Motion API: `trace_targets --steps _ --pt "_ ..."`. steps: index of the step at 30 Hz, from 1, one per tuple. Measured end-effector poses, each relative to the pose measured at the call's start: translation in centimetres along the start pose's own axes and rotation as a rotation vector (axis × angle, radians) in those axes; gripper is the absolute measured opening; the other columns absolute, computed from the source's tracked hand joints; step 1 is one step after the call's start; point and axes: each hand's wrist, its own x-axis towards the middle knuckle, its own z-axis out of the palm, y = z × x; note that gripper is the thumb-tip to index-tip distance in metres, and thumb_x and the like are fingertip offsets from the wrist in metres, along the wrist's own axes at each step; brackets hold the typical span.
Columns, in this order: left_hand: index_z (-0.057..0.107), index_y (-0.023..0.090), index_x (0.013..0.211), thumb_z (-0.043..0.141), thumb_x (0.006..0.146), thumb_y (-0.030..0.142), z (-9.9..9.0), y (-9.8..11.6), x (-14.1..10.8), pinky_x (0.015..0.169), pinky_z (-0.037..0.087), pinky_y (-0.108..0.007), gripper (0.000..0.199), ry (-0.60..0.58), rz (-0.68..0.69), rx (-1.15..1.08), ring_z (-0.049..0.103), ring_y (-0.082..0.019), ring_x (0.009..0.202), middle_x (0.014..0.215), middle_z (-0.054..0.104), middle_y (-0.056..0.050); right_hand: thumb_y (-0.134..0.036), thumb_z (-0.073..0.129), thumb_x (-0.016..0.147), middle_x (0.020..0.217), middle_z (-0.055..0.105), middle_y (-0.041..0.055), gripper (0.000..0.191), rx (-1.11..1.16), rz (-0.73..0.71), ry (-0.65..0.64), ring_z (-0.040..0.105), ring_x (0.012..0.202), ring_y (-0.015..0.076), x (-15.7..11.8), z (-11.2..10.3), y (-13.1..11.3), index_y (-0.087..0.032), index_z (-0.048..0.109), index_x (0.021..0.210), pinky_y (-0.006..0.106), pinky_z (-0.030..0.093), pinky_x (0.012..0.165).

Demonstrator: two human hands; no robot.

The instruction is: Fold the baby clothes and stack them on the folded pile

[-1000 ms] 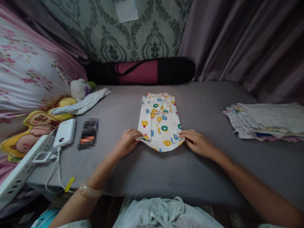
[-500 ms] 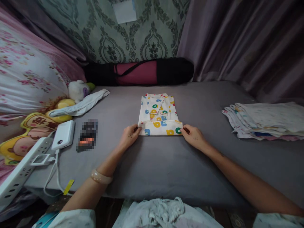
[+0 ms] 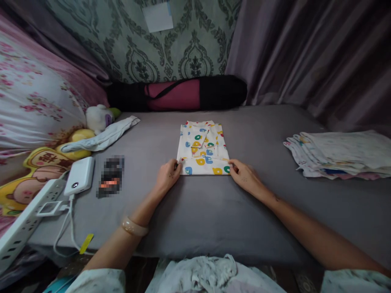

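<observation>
A white shirt point(image 3: 203, 140) with colourful letter-like prints lies flat on the grey-covered surface point(image 3: 207, 215). Its sides and sleeves are folded inward, and its near edge is turned up into a band. My left hand point(image 3: 168, 174) pinches the left end of that band between thumb and fingers. At the opposite end, my right hand point(image 3: 244, 174) pinches the right corner of the band. Both fingertips touch the cloth, and the bracelet point(image 3: 135, 227) sits on my left forearm.
To the right lies a stack of folded clothes point(image 3: 345, 154). On the left are a white power bank point(image 3: 79, 175), a power strip point(image 3: 27, 221), a blurred dark object point(image 3: 110, 177), a pale garment point(image 3: 102, 138) and plush toys point(image 3: 97, 118). A black and maroon bag point(image 3: 177, 94) lines the back.
Both hands keep hold of the band's ends. My right hand has shifted slightly left and up along the fold. The whole view has moved a little.
</observation>
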Motion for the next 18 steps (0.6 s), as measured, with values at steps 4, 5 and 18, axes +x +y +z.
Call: trace_targets --steps 4,5,18 --pt "0.06 0.018 0.095 0.047 0.092 0.037 -0.1 0.2 0.0 0.06 0.033 -0.025 0.024 -0.009 -0.014 0.042 0.056 -0.015 0.07 0.08 0.065 -0.005 -0.022 0.045 0.088 0.098 0.071 0.0072 0.032 -0.055 -0.052 0.022 0.064 0.08 0.0188 0.0 0.3 0.3 -0.02 0.065 0.114 0.028 0.044 0.07" --pt "0.06 0.018 0.096 0.046 0.092 0.038 -0.1 0.1 -0.1 0.061 0.034 -0.025 0.024 -0.013 -0.014 0.048 0.057 -0.016 0.071 0.08 0.065 -0.005 -0.022 0.045 0.089 0.098 0.071 0.0073 0.033 -0.065 -0.054 0.019 0.064 0.08 0.0189 0.0 0.3 0.3 -0.02 0.065 0.115 0.028 0.045 0.07" --pt "0.036 0.011 0.142 0.025 0.098 0.026 0.9 3.5 -0.3 0.114 0.026 -0.045 0.048 -0.009 0.481 0.211 0.027 -0.026 0.142 0.149 0.04 -0.015 -0.037 0.028 0.099 0.156 0.029 0.006 0.055 -0.243 -0.675 -0.155 0.014 0.146 0.0259 1.2 0.7 -4.5 -0.021 0.028 0.151 0.052 0.008 0.117"
